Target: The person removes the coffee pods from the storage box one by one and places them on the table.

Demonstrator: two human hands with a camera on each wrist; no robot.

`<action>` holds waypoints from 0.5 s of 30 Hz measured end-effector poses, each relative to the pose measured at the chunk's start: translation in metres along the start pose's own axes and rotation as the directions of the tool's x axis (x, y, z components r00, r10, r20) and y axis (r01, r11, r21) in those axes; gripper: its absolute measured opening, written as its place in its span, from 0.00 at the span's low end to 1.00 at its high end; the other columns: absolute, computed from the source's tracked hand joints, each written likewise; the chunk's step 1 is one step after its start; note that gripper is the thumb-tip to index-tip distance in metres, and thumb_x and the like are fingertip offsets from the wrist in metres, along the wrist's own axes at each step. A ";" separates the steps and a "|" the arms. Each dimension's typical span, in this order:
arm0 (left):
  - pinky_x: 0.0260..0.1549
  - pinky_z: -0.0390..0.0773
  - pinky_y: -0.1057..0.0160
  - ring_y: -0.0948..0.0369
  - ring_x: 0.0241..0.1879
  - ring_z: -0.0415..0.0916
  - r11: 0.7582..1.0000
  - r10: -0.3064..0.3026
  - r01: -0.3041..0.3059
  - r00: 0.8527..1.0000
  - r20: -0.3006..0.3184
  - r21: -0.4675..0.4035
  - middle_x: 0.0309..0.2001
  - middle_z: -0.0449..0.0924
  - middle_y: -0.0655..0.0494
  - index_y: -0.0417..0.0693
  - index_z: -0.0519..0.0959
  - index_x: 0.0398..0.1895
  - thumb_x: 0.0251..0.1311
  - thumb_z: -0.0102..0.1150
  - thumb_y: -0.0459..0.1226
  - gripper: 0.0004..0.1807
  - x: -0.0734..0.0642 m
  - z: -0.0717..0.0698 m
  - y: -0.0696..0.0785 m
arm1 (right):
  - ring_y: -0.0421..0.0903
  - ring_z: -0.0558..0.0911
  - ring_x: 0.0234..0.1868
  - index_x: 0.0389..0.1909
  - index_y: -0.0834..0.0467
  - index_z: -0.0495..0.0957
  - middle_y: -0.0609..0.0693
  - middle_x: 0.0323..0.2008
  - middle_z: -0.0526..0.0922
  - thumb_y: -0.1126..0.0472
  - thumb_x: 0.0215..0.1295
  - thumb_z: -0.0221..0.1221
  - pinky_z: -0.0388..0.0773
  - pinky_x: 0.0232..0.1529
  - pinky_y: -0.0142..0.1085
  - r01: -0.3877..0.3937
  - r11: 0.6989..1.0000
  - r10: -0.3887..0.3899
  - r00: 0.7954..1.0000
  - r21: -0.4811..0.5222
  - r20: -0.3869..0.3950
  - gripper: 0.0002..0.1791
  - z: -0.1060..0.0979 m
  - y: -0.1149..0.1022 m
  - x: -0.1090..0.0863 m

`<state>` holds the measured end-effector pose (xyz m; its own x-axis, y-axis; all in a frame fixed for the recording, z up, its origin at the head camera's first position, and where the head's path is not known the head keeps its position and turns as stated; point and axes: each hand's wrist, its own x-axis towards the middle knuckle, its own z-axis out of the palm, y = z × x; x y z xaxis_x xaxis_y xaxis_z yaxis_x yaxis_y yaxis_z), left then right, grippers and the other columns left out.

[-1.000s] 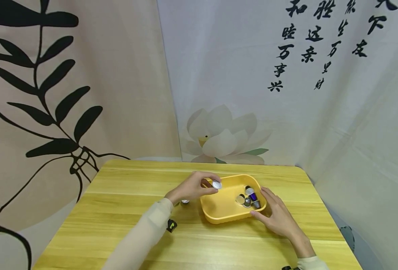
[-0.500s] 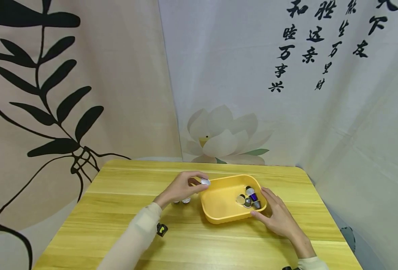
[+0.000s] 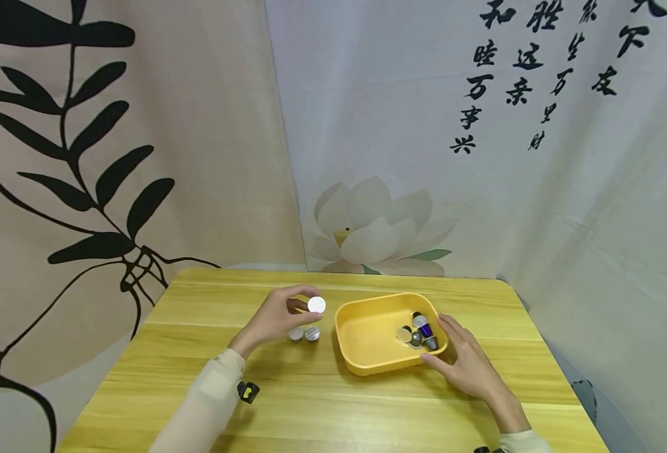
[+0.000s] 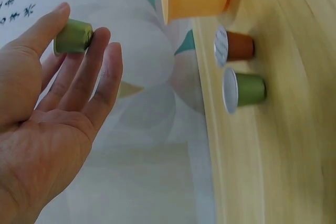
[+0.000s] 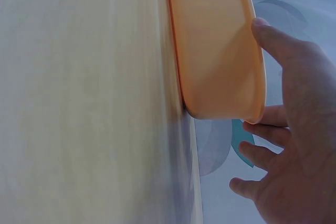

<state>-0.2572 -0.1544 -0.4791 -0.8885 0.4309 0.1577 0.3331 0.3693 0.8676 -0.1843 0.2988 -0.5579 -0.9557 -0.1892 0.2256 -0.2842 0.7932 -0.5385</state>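
My left hand (image 3: 277, 318) pinches a green coffee capsule (image 4: 76, 36) between thumb and fingertips, raised above the table left of a yellow plastic tray (image 3: 367, 327). The capsule's pale lid faces the head camera. Below that hand, a brown-orange capsule (image 4: 240, 46) and another green capsule (image 4: 250, 88) stand side by side, lying on the wood with their lids turned toward me. My right hand (image 3: 469, 365) holds the tray's near right corner, thumb at the front rim and fingers along the right side. Several capsules (image 3: 424, 328), one dark blue, cluster in the tray's right half.
The wooden table (image 3: 197, 352) reaches back to a hanging cloth (image 3: 367, 126) printed with a lotus, leaves and characters. A small black device (image 3: 248, 391) sits on the left wrist.
My left hand has moved left with the green capsule, from over the tray's left rim to above the table, uncovering the two capsules there. My right hand and the tray have stayed put.
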 end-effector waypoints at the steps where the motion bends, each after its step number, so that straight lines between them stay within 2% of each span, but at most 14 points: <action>1: 0.47 0.92 0.66 0.54 0.56 0.93 1.000 -0.007 0.007 1.000 -0.006 -0.002 0.70 0.87 0.49 0.58 0.87 0.67 0.69 0.81 0.43 0.25 -0.002 -0.003 -0.001 | 0.77 0.65 0.84 0.87 0.65 0.63 0.68 0.88 0.63 0.36 0.72 0.74 0.66 0.78 0.80 -0.002 1.000 0.002 1.000 0.000 0.000 0.56 0.000 0.000 0.000; 5: 0.46 0.93 0.65 0.53 0.56 0.93 0.999 -0.050 0.050 0.998 -0.033 -0.013 0.67 0.88 0.48 0.57 0.87 0.65 0.67 0.83 0.43 0.25 -0.011 -0.012 -0.009 | 0.77 0.65 0.84 0.87 0.65 0.63 0.68 0.88 0.62 0.36 0.72 0.74 0.65 0.79 0.80 -0.004 1.000 0.004 1.000 -0.002 -0.001 0.57 0.000 0.001 0.000; 9: 0.49 0.94 0.62 0.53 0.56 0.94 0.995 -0.095 0.094 0.994 -0.061 -0.022 0.64 0.89 0.47 0.56 0.88 0.63 0.67 0.83 0.43 0.23 -0.021 -0.019 -0.016 | 0.76 0.65 0.85 0.87 0.65 0.63 0.68 0.88 0.62 0.35 0.72 0.74 0.65 0.79 0.80 -0.003 1.000 0.003 1.000 -0.004 -0.002 0.57 0.001 0.001 0.000; 15: 0.52 0.95 0.59 0.54 0.55 0.95 0.992 -0.125 0.125 0.987 -0.104 -0.002 0.61 0.91 0.47 0.53 0.87 0.62 0.68 0.82 0.43 0.22 -0.032 -0.028 -0.026 | 0.76 0.65 0.84 0.88 0.64 0.63 0.67 0.88 0.62 0.35 0.72 0.74 0.66 0.79 0.80 -0.006 1.000 0.006 1.000 -0.007 -0.001 0.57 0.001 0.001 0.001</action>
<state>-0.2461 -0.2011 -0.4933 -0.9511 0.2934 0.0966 0.2186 0.4185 0.8815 -0.1855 0.2990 -0.5588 -0.9573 -0.1839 0.2232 -0.2779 0.7984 -0.5342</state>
